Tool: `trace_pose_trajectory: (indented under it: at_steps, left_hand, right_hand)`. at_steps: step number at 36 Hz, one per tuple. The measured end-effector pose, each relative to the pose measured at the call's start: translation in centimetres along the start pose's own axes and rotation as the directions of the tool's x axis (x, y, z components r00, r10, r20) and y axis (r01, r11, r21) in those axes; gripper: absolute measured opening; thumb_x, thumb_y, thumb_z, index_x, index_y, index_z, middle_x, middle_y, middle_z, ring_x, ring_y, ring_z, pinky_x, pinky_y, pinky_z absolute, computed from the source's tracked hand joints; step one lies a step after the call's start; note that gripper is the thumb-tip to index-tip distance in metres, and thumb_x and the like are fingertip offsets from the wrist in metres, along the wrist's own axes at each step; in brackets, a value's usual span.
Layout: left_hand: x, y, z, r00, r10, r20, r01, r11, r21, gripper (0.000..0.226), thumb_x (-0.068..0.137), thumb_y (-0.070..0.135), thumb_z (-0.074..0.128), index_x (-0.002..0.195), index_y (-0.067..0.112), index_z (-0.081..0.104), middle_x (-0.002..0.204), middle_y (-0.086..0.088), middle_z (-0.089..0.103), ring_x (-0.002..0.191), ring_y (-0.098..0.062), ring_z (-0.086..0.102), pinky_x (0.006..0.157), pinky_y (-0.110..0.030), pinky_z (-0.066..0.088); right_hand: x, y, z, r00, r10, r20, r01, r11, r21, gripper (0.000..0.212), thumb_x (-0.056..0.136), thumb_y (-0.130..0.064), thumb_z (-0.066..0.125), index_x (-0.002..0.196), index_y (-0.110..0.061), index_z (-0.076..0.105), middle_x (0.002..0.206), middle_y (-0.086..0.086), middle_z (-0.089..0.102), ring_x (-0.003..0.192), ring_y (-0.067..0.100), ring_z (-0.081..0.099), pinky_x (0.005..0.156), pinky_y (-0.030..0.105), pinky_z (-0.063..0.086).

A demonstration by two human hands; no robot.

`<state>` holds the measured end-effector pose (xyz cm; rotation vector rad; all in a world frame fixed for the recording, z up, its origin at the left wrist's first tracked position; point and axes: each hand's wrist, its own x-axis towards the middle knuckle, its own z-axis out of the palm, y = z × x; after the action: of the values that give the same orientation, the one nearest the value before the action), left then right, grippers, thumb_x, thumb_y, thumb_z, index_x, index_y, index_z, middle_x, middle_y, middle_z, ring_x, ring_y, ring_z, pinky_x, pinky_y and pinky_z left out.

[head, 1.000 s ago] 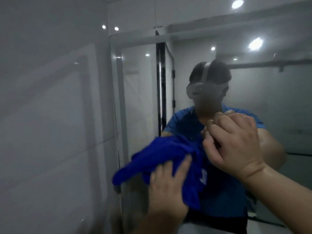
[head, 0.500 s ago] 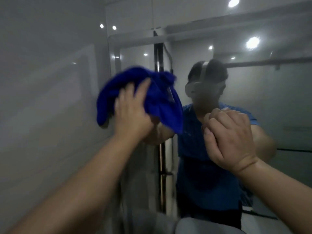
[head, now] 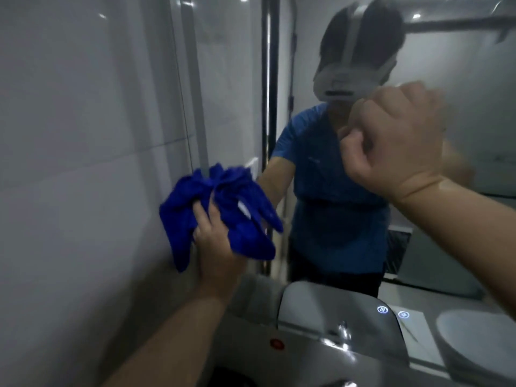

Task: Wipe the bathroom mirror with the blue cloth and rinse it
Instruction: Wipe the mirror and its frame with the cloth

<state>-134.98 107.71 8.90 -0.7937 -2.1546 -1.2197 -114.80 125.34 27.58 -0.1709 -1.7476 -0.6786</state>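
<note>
Down from the upper part of the glass, the blue cloth (head: 223, 216) is now sitting low at the left edge of the mirror (head: 460, 129), bunched and pressed against it. I am gripping the cloth with my left hand (head: 215, 241), fingers dug into its folds, one end hanging down to the left. I am holding my right hand (head: 396, 141) up to the right, curled into a loose fist with nothing in it, close to the glass. Nearer to me, a grey appliance lid (head: 335, 311) is sitting below the mirror, with a white basin (head: 480, 339) at the far right.
</note>
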Motion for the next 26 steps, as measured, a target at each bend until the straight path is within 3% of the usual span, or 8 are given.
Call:
trace_pose_trajectory:
  at_steps: [4, 7, 9, 12, 14, 18, 22, 26]
  left_hand:
    - [-8.2, -5.1, 3.1, 0.956, -0.189, 0.226, 0.170, 0.980, 0.099, 0.089, 0.093, 0.062, 0.030, 0.167, 0.012, 0.024, 0.166, -0.023, 0.032, 0.141, -0.045, 0.042, 0.117, -0.050, 0.040]
    - [-11.4, -6.0, 4.6, 0.865, -0.395, 0.309, 0.405, 0.914, 0.035, 0.082, 0.102, 0.044, 0.053, 0.169, 0.021, 0.012, 0.170, -0.015, 0.023, 0.147, -0.039, 0.039, 0.120, -0.049, 0.040]
    - [-11.4, -3.4, 4.2, 0.756, -0.579, 0.305, 0.647, 0.730, -0.218, 0.075, 0.105, 0.029, 0.059, 0.167, 0.026, 0.017, 0.169, -0.011, 0.029, 0.150, -0.037, 0.038, 0.123, -0.054, 0.036]
    - [-8.3, 2.2, 1.9, 0.542, -0.790, 0.287, 0.807, 0.394, -0.440, 0.054, 0.111, 0.031, 0.050, 0.161, 0.022, 0.032, 0.161, -0.016, 0.041, 0.143, -0.040, 0.047, 0.118, -0.049, 0.036]
    - [-5.2, 6.0, 0.2, 0.548, -0.762, 0.345, 0.828, 0.434, -0.355, 0.070, 0.108, 0.044, 0.049, 0.167, 0.031, 0.015, 0.169, -0.020, 0.025, 0.146, -0.046, 0.039, 0.119, -0.057, 0.033]
    - [-0.8, 13.7, -3.6, 0.778, -0.525, 0.344, 0.605, 0.775, -0.186, 0.087, 0.097, 0.050, 0.062, 0.164, 0.053, 0.006, 0.175, -0.017, 0.001, 0.153, -0.050, 0.021, 0.123, -0.061, 0.024]
    - [1.7, 18.3, -6.1, 0.984, -0.103, 0.142, 0.122, 0.984, -0.134, 0.084, 0.092, 0.040, 0.070, 0.158, 0.055, 0.022, 0.165, -0.018, 0.017, 0.140, -0.045, 0.033, 0.116, -0.057, 0.035]
    - [1.4, 18.5, -4.6, 0.956, 0.293, 0.013, -0.291, 0.954, -0.070, 0.075, 0.085, 0.027, 0.078, 0.150, 0.032, 0.041, 0.151, -0.016, 0.035, 0.129, -0.036, 0.045, 0.103, -0.051, 0.052]
  right_hand:
    - [0.1, -0.3, -0.2, 1.000, -0.027, 0.003, 0.027, 1.000, -0.014, 0.017, 0.087, -0.026, 0.061, 0.083, -0.009, 0.060, 0.087, 0.015, 0.056, 0.090, 0.035, 0.052, 0.080, 0.047, 0.036]
    - [0.2, -0.3, -0.4, 1.000, -0.024, 0.000, 0.024, 0.999, -0.023, 0.017, 0.086, -0.025, 0.061, 0.081, -0.010, 0.058, 0.086, 0.014, 0.056, 0.088, 0.034, 0.051, 0.077, 0.044, 0.031]
    - [0.3, -0.5, -0.7, 1.000, -0.002, 0.026, 0.003, 1.000, -0.020, 0.017, 0.086, -0.026, 0.061, 0.079, -0.011, 0.058, 0.086, 0.013, 0.056, 0.088, 0.033, 0.051, 0.077, 0.043, 0.030]
    - [0.9, -0.9, -1.5, 0.992, 0.084, 0.097, -0.086, 0.996, 0.022, 0.016, 0.085, -0.028, 0.061, 0.076, -0.015, 0.060, 0.084, 0.008, 0.058, 0.089, 0.032, 0.052, 0.078, 0.042, 0.030]
    - [1.2, -1.0, -2.4, 0.975, 0.140, 0.173, -0.164, 0.977, 0.133, 0.018, 0.084, -0.027, 0.059, 0.071, -0.016, 0.064, 0.079, 0.005, 0.061, 0.087, 0.032, 0.055, 0.079, 0.040, 0.034]
    - [0.1, -1.6, -5.1, 0.916, 0.195, 0.350, -0.329, 0.865, 0.378, 0.022, 0.090, -0.025, 0.055, 0.076, -0.016, 0.070, 0.083, 0.002, 0.068, 0.089, 0.028, 0.063, 0.088, 0.050, 0.051]
    - [-3.3, -2.5, -7.6, 0.780, 0.435, 0.450, -0.614, 0.673, 0.413, 0.018, 0.091, -0.030, 0.054, 0.102, -0.022, 0.065, 0.106, 0.001, 0.069, 0.101, 0.017, 0.065, 0.093, 0.035, 0.055]
    - [-5.1, -1.0, -9.4, 0.657, 0.608, 0.445, -0.740, 0.633, 0.228, 0.033, 0.086, -0.028, 0.062, 0.118, -0.022, 0.055, 0.121, 0.001, 0.062, 0.105, 0.013, 0.062, 0.097, 0.039, 0.054]
